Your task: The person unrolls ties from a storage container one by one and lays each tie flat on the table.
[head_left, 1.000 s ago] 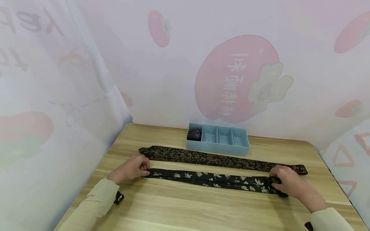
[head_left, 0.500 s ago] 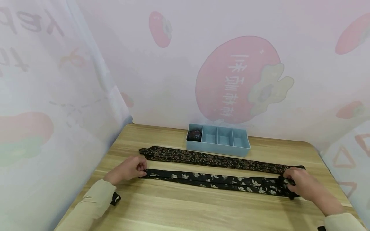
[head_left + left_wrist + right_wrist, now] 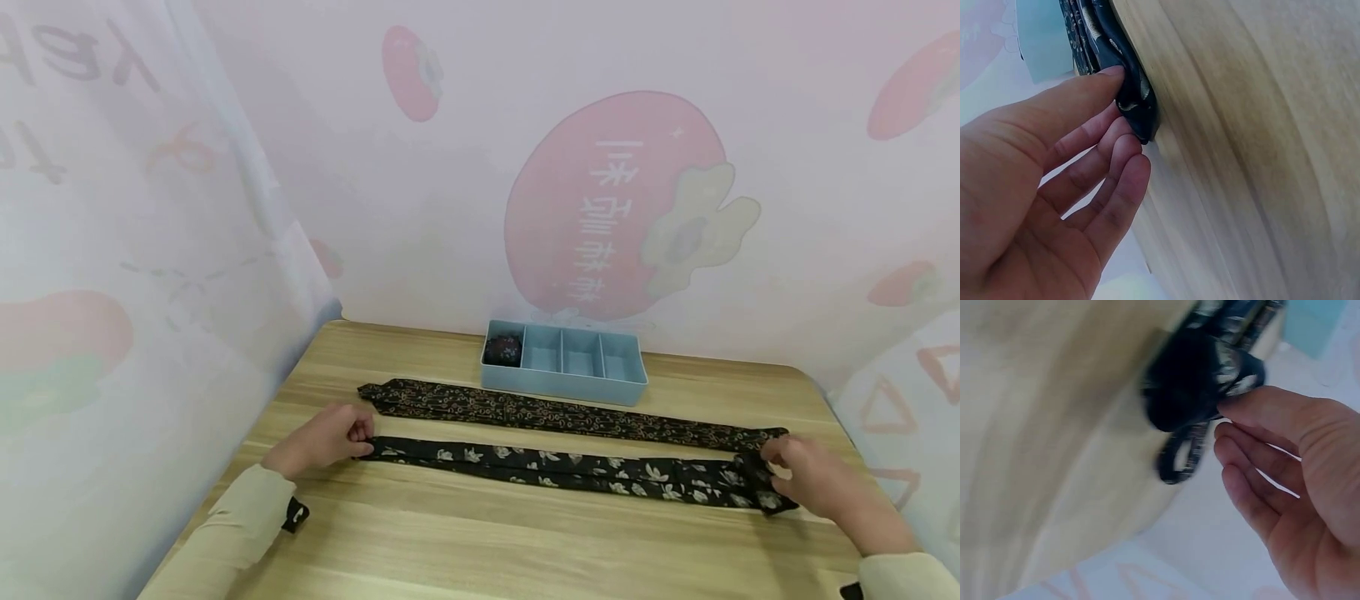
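Note:
A black necktie with pale flowers (image 3: 555, 469) stretches across the table between both hands, doubled along its length. At its left end, my left hand (image 3: 322, 437) pinches the tip between thumb and fingers; the left wrist view shows the dark folded end (image 3: 1138, 103) at the thumb. My right hand (image 3: 825, 487) grips the other end, which is bunched; in the right wrist view that dark loop of cloth (image 3: 1185, 381) is blurred at the thumb. Behind it and roughly parallel lies a second black necktie with a small brownish pattern (image 3: 525, 408).
A light blue divided box (image 3: 562, 382) stands at the back of the wooden table (image 3: 450, 542). Its leftmost compartment holds a dark rounded bundle (image 3: 503, 351). A printed curtain (image 3: 450, 208) hangs behind and to both sides.
My right hand has moved rightward with its end of the flowered necktie. My left hand has shifted slightly left, still pinching the other end. The second necktie and the box stay put.

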The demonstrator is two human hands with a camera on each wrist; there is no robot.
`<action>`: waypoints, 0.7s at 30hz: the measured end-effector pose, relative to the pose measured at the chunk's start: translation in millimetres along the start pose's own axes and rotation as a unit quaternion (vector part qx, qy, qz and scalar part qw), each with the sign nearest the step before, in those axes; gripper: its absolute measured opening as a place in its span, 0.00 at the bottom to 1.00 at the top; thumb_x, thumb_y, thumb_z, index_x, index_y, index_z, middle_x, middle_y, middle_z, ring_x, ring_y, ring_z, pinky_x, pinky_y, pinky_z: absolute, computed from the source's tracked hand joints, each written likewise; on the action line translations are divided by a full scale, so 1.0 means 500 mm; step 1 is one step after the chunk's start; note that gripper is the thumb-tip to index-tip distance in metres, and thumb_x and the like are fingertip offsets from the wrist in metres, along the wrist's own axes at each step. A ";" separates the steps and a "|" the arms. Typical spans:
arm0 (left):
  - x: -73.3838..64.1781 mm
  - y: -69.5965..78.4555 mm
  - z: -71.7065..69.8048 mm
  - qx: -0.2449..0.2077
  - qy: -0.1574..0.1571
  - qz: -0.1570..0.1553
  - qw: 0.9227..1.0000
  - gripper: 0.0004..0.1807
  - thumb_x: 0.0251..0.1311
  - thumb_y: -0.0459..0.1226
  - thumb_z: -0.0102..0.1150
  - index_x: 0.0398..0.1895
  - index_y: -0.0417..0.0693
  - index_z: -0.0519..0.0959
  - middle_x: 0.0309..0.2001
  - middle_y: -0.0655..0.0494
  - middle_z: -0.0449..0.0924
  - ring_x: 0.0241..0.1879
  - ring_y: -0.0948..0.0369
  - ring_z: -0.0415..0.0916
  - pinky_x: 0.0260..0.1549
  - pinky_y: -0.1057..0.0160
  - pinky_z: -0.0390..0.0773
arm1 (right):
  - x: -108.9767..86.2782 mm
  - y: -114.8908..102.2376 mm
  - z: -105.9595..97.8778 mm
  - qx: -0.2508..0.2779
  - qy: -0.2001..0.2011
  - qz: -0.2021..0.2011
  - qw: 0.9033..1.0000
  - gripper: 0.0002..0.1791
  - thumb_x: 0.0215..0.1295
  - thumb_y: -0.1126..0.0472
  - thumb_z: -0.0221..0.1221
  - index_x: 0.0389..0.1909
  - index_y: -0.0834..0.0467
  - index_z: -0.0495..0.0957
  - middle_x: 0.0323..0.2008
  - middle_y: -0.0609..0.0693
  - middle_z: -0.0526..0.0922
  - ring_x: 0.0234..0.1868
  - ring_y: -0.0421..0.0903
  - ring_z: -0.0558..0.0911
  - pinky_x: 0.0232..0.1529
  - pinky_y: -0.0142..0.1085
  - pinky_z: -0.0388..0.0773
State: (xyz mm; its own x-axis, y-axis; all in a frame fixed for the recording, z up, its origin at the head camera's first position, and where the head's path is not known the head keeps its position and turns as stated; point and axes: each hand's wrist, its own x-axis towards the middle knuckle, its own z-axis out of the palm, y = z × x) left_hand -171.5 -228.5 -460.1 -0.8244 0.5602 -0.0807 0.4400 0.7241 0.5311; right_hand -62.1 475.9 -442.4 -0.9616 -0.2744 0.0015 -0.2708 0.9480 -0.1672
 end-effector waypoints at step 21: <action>0.005 -0.026 -0.012 0.028 0.004 -0.030 0.999 0.06 0.62 0.30 0.73 0.36 0.45 0.83 0.31 0.60 0.81 0.32 0.67 0.74 0.33 0.68 0.78 | 0.012 -0.003 0.026 0.015 -0.009 -0.001 1.000 0.15 0.51 0.68 0.78 0.39 0.65 0.84 0.35 0.53 0.87 0.35 0.50 0.85 0.36 0.45 0.86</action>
State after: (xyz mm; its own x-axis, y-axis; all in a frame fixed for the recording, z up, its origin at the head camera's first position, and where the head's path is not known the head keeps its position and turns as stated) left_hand -181.3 -238.8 -462.1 -0.8523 0.5125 -0.1047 0.4089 0.7777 0.4775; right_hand -66.7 470.8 -455.0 -0.9602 -0.2788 -0.0164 -0.2703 0.9425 -0.1968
